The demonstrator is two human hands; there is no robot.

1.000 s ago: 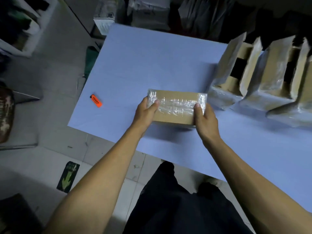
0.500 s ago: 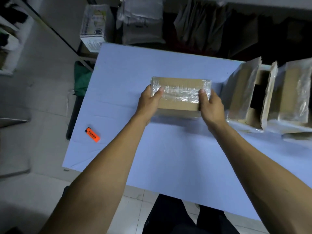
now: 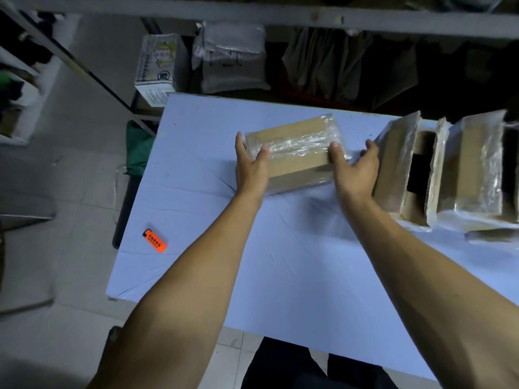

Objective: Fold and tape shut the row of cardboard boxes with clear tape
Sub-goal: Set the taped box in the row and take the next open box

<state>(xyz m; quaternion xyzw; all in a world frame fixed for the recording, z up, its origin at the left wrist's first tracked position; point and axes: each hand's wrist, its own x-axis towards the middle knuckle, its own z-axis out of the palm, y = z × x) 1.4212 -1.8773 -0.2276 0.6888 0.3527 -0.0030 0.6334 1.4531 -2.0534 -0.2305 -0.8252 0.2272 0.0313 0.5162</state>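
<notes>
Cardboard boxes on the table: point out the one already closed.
The closed box held between the left hand and right hand, its top taped flat. The open boxes to its right have flaps standing up.

A single head-worn wide-angle view looks steeply down and forward, close over the surface (image 3: 295, 262), with forearms entering from the bottom and shelving across the frame's top.

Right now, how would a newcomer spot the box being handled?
On the pale blue table, left of the row of open cardboard boxes, lies one closed brown cardboard box. Unlike them, its flaps are shut under clear tape, and both hands touch it.
</notes>
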